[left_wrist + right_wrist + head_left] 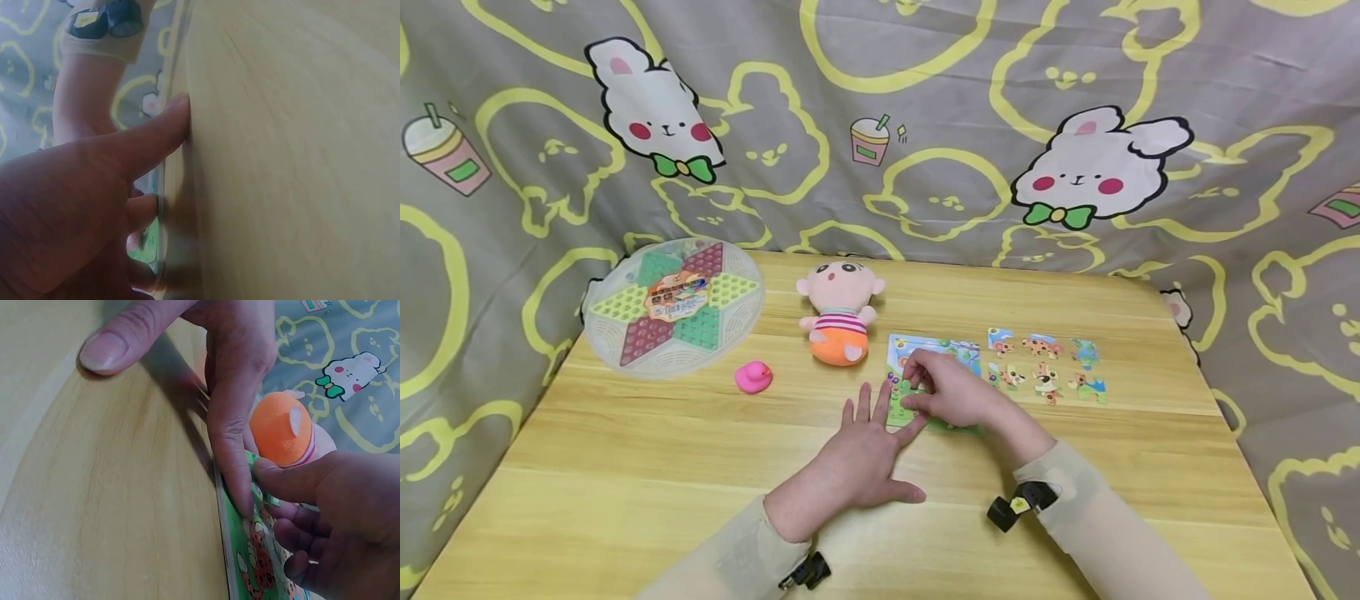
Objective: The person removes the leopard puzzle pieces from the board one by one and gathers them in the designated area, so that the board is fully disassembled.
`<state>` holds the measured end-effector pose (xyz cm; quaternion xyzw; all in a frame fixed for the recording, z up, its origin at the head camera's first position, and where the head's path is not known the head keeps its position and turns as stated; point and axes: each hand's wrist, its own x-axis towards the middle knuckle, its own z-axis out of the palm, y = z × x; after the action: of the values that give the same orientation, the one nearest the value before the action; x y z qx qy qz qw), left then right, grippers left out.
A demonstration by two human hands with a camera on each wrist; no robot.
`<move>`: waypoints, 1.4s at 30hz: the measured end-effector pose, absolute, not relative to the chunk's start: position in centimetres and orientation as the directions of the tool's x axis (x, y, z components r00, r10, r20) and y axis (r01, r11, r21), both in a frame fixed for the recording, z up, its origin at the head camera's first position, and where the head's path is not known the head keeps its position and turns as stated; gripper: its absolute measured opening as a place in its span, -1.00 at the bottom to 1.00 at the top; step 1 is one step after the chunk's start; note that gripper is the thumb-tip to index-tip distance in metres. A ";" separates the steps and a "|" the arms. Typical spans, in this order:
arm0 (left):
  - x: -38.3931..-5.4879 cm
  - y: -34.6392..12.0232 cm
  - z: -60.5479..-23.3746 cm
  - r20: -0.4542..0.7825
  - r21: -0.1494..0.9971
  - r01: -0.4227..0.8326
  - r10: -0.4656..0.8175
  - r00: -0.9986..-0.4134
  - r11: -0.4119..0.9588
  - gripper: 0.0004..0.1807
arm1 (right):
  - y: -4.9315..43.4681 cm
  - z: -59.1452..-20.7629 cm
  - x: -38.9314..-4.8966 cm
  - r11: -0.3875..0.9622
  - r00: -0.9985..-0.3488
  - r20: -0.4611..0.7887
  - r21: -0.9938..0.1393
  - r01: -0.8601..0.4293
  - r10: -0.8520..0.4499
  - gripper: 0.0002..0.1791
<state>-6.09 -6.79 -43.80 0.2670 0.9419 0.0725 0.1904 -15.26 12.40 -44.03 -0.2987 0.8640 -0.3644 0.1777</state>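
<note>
A colourful jigsaw puzzle board (957, 345) lies in front of me. My left hand (859, 460) has its fingers spread, with the index finger at the board's near left edge and the thumb stretched out over the table. Over the board's left part, my right hand (958, 393) pinches a small green puzzle piece (272, 500) between thumb and fingers; those fingers hide most of it. In the right wrist view, a left fingertip (242, 497) touches the board beside the pinched piece. Several loose puzzle pieces (1047, 379) lie in two rows right of the board.
A plush doll (838, 321) in a striped top and orange bottoms lies behind the board. To its left are a pink rubber duck (753, 377) and a round Chinese checkers board (673, 307). A patterned curtain (925, 125) encloses the wooden table (625, 467).
</note>
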 end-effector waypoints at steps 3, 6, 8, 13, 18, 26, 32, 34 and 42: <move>-6.1 -6.8 -43.8 -0.321 0.242 0.473 0.530 -0.785 0.847 0.12 | 12.5 -44.0 -15.2 0.511 -0.761 -0.075 -0.783 -0.355 -0.644 -0.78; -6.1 -6.7 -43.8 -0.320 0.242 0.473 0.530 -0.785 0.847 0.12 | 12.6 -44.1 -15.1 0.466 -0.758 -0.053 -0.816 -0.343 -0.650 -0.84; -6.1 -6.7 -43.8 -0.321 0.241 0.474 0.530 -0.785 0.847 0.13 | 12.7 -44.2 -15.1 0.437 -0.757 -0.033 -0.832 -0.341 -0.653 -0.86; -6.0 -6.7 -43.8 -0.326 0.244 0.468 0.526 -0.785 0.849 0.13 | 12.9 -44.1 -15.0 0.368 -0.766 0.026 -0.867 -0.337 -0.642 -0.88; -6.1 -6.7 -43.9 -0.329 0.249 0.465 0.526 -0.785 0.850 0.13 | 13.7 -43.4 -14.7 0.359 -0.798 0.045 -0.877 -0.320 -0.601 -0.88; -6.0 -6.7 -43.9 -0.325 0.283 0.443 0.520 -0.790 0.851 0.14 | 17.3 -42.5 -14.1 0.377 -0.844 -0.008 -0.897 -0.231 -0.536 -0.86; -6.0 -6.7 -43.9 -0.332 0.289 0.429 0.510 -0.794 0.856 0.15 | 21.1 -42.5 -13.9 0.405 -0.871 0.003 -0.885 -0.231 -0.491 -0.85; -6.0 -6.7 -43.9 -0.332 0.286 0.429 0.509 -0.794 0.857 0.15 | 22.2 -42.6 -13.8 0.409 -0.880 0.003 -0.885 -0.223 -0.475 -0.85; -6.1 -6.6 -43.8 -0.340 0.293 0.430 0.513 -0.788 0.854 0.15 | 25.5 -43.3 -13.0 0.478 -0.901 -0.034 -0.856 -0.197 -0.432 -0.87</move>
<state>-6.05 -6.62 -43.82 0.2509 0.9402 0.1004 0.2074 -13.05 25.53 -43.30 -0.1850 0.8508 -0.4761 0.1234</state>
